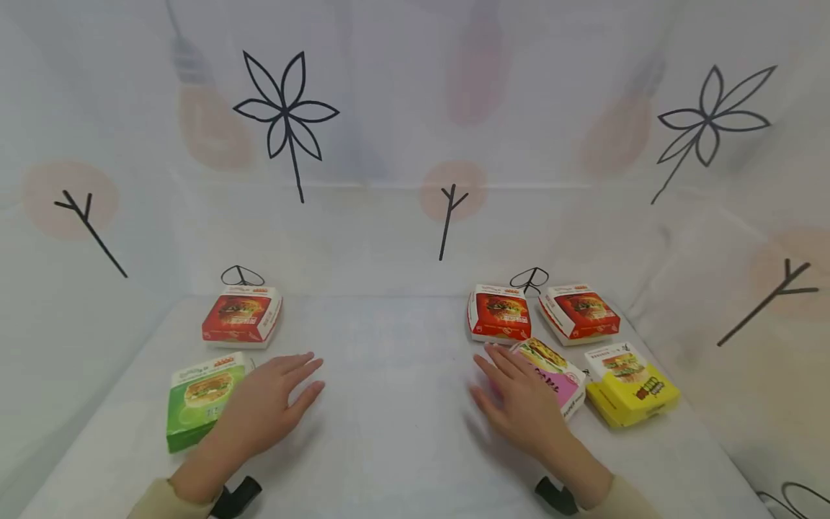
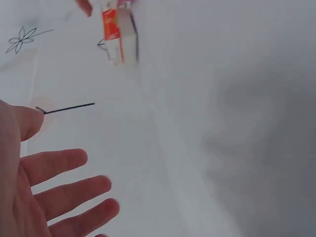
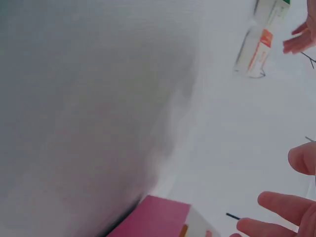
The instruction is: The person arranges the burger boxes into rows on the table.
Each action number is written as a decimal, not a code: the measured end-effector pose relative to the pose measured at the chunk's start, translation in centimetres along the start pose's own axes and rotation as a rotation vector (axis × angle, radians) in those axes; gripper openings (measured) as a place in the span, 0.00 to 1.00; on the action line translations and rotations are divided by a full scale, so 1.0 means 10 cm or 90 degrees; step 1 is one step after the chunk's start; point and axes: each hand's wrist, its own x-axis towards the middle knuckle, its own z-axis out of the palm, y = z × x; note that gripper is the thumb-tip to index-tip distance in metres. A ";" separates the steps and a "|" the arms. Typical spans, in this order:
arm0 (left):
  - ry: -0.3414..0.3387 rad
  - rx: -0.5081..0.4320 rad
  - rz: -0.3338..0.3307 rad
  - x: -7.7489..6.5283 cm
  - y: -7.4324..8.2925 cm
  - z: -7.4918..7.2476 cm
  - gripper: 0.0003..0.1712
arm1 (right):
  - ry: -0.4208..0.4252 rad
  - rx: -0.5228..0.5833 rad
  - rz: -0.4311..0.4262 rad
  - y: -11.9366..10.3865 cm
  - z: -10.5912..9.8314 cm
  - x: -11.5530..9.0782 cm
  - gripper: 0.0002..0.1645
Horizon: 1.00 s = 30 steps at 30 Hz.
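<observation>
My left hand (image 1: 264, 405), its fingers extended and spread, hovers beside a green burger box (image 1: 206, 398) and overlaps its right edge in the head view. Nothing lies in its palm in the left wrist view. Over on the right, my right hand (image 1: 524, 404) is held with loose, straight fingers and covers part of a pink burger box (image 1: 563, 382). That box's pink side also shows low in the right wrist view. To its right lies a yellow burger box (image 1: 632, 386). Neither hand grips anything.
A red burger box (image 1: 241, 316) lies behind the green one. Two more, a red box (image 1: 499, 314) and another red box (image 1: 579, 313), sit at the back right. A white cloth (image 1: 389, 418) covers the table, and a patterned curtain (image 1: 376, 144) hangs behind and at both sides.
</observation>
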 end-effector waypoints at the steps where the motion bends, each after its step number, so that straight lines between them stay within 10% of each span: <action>1: -0.005 -0.018 -0.016 0.00 -0.01 -0.04 0.28 | 0.004 0.008 0.001 -0.01 0.00 0.02 0.34; 15: 0.025 -0.160 -0.101 0.05 -0.46 -0.53 0.20 | 0.001 0.150 0.058 -0.08 0.11 0.19 0.28; 30: -0.095 -0.248 -0.135 0.32 -1.42 -0.80 0.30 | -0.012 0.214 0.064 -0.13 0.10 0.35 0.28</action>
